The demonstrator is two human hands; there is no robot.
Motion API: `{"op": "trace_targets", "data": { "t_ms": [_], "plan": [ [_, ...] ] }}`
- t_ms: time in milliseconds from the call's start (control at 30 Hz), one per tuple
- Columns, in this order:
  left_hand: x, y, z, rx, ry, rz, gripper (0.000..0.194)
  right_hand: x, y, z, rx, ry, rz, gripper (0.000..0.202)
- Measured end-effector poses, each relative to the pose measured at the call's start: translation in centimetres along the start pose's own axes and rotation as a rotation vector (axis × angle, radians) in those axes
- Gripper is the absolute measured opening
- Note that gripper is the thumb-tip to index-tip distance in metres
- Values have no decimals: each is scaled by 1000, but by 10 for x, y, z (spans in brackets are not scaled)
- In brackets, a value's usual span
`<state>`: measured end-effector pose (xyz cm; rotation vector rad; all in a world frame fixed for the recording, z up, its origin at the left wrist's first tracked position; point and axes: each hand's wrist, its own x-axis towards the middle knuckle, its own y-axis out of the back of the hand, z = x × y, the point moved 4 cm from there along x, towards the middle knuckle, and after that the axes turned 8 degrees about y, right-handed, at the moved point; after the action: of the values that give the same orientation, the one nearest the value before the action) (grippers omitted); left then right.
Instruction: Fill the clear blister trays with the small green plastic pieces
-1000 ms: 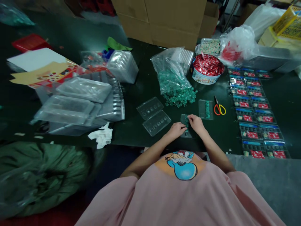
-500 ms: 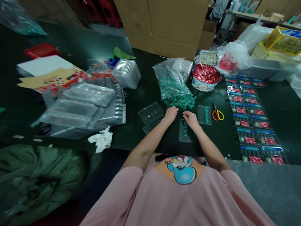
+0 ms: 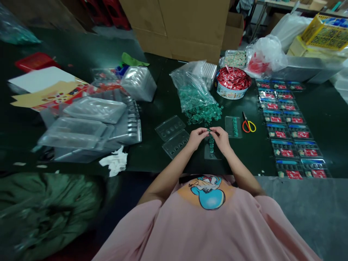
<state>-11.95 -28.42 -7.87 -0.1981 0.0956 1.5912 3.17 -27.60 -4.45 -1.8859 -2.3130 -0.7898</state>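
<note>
My left hand (image 3: 198,137) and my right hand (image 3: 220,138) meet fingertip to fingertip, both pinching a small green plastic piece (image 3: 208,131). Its exact shape is too small to make out. Right below it lies a clear plastic tray (image 3: 216,156) holding a column of green pieces (image 3: 211,145); its upper end is partly covered by my hands. Beyond my fingers, a heap of green pieces (image 3: 204,114) spills from a clear plastic bag (image 3: 187,85). A second tray (image 3: 229,127) with a green column rests to the right of my right hand.
Two clear trays (image 3: 174,125) sit left of my left hand. Scissors (image 3: 248,125) lie at right, near rows of filled packs (image 3: 277,135). A round tin (image 3: 233,93) of red packets stands behind. Stacked plastic shells (image 3: 78,132) and crumpled tissue (image 3: 115,162) occupy the left.
My left hand has drawn back from the edge of the green heap toward my right hand. Their fingertips now meet at a green piece above the tray. The view has shifted slightly.
</note>
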Motion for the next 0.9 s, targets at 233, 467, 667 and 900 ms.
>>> {"op": "trace_targets", "data": {
  "t_ms": [233,467,667,900],
  "plan": [
    [-11,-2,-2,-237,152,-169,42,-9,3,0,223,-97,-2,18],
    [-19,-9,0,-358,225,-224,46,-16,2,-2,211,-126,-16,22],
    [-19,-11,-4,-334,165,-114,36,-22,1,5,280,-178,-1,22],
    [-21,-9,-6,-258,118,-109,33,-25,-4,7,232,-183,-56,22]
  ]
}}
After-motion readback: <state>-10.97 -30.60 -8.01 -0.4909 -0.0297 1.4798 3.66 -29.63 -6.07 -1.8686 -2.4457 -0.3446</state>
